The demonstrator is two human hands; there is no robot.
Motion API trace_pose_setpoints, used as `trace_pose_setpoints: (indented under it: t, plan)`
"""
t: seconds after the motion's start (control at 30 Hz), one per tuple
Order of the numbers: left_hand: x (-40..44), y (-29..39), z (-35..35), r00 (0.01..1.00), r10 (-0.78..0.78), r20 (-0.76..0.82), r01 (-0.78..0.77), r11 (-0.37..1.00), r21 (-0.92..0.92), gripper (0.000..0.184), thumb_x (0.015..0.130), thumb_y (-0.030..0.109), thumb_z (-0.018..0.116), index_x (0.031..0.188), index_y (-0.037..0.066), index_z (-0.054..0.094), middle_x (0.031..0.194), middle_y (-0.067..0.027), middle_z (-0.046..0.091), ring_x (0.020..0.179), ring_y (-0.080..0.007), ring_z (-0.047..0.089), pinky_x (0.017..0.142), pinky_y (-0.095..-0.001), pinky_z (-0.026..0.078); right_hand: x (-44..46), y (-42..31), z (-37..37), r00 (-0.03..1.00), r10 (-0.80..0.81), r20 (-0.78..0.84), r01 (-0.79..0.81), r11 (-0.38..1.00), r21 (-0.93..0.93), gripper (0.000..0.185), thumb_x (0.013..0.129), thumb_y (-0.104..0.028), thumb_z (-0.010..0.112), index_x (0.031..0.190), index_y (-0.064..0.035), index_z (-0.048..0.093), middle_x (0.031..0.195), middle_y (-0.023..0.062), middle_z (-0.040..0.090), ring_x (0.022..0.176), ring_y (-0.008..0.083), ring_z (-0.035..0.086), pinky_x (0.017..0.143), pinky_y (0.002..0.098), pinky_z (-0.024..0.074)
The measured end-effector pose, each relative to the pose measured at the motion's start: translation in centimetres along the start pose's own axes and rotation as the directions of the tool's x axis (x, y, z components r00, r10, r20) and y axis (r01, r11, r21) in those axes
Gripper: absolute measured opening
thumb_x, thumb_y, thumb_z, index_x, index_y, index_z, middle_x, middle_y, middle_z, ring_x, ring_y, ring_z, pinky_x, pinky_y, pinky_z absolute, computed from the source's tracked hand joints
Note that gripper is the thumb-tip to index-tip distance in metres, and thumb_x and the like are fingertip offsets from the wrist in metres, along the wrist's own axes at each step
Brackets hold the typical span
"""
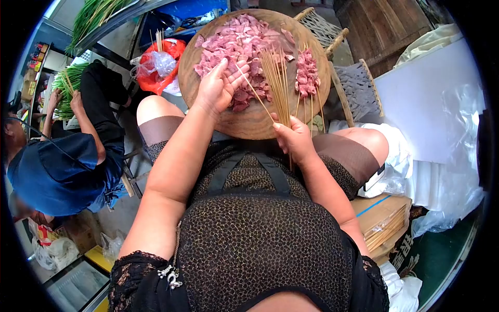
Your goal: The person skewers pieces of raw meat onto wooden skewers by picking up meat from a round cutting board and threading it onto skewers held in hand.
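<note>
My left hand (222,87) lies palm up over the near left part of a round wooden board (244,124). Its fingers are stretched out, and the tip of a single bamboo skewer (254,92) reaches close to them; whether they touch it I cannot tell. A bundle of bamboo skewers (276,83) is gripped in my right hand (294,138) at the board's near edge, and the single skewer slants out from the same hand. Cut raw meat (247,36) is heaped across the board. Meat threaded on skewers (307,73) rests at the right side of it.
To the left, a red plastic bag (161,67) has skewers standing by it. Another person (57,171) sits there, hands on green stalks (67,88). A woven-seat chair (356,88) stands right of the board. A cardboard box with skewers (382,223) lies at lower right.
</note>
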State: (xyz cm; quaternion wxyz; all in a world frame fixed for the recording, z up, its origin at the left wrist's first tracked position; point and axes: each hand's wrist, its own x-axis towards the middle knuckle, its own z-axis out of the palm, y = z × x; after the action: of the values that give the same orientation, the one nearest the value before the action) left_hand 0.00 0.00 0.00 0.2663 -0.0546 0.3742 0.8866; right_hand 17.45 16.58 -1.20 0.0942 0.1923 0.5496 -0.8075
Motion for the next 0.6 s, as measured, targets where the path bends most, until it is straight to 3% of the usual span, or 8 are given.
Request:
trace_pose_setpoints:
  t: [0.07, 0.4, 0.47, 0.6]
  plan:
    - [-0.2, 0.0, 0.3, 1.000, -0.019, -0.017, 0.018, 0.999, -0.030, 0.028, 0.094, 0.026, 0.041, 0.104, 0.001, 0.049, 0.117, -0.0226, 0.052, 0.113, -0.0324, 0.049, 0.092, -0.0429, 0.044, -0.2, -0.2, 0.0, 1.000, -0.003, -0.009, 0.003, 1.000, -0.012, 0.031, 0.082, -0.015, 0.060, 0.110, -0.0025, 0.054, 0.067, 0.0001, 0.054, 0.041, 0.0046, 0.039, 0.035, 0.0181, 0.0306]
    - [-0.7, 0.5, 0.7, 0.999, 0.027, -0.023, -0.024, 0.991, 0.130, 0.025, 0.094, 0.022, 0.041, 0.107, 0.002, 0.048, 0.113, -0.0187, 0.055, 0.105, -0.0288, 0.055, 0.090, -0.0418, 0.047, -0.1, 0.1, -0.1, 0.997, 0.039, -0.071, -0.043, 0.997, -0.060, 0.023, 0.083, -0.016, 0.059, 0.103, -0.0037, 0.057, 0.065, -0.0017, 0.053, 0.042, 0.0036, 0.039, 0.036, 0.0188, 0.0303]
    - [-0.7, 0.5, 0.6, 0.999, 0.036, -0.024, -0.033, 0.991, 0.130, 0.023, 0.094, 0.019, 0.043, 0.107, 0.000, 0.048, 0.105, -0.0153, 0.058, 0.100, -0.0253, 0.058, 0.080, -0.0379, 0.051, 0.2, 0.8, -0.7, 0.998, 0.012, -0.058, -0.017, 0.997, -0.078, 0.020, 0.083, -0.014, 0.059, 0.100, -0.0028, 0.059, 0.070, -0.0029, 0.054, 0.049, 0.0032, 0.043, 0.044, 0.0185, 0.0359]
    - [-0.8, 0.5, 0.6, 1.000, 0.009, -0.026, -0.004, 0.979, 0.203, 0.022, 0.094, 0.019, 0.042, 0.106, 0.001, 0.048, 0.111, -0.0176, 0.056, 0.103, -0.0275, 0.056, 0.087, -0.0405, 0.049, 0.2, 1.0, -0.9, 0.990, -0.105, -0.089, 0.087, 0.979, -0.186, 0.019, 0.082, -0.013, 0.060, 0.098, -0.0014, 0.061, 0.074, -0.0038, 0.055, 0.060, 0.0038, 0.047, 0.056, 0.0189, 0.0398]
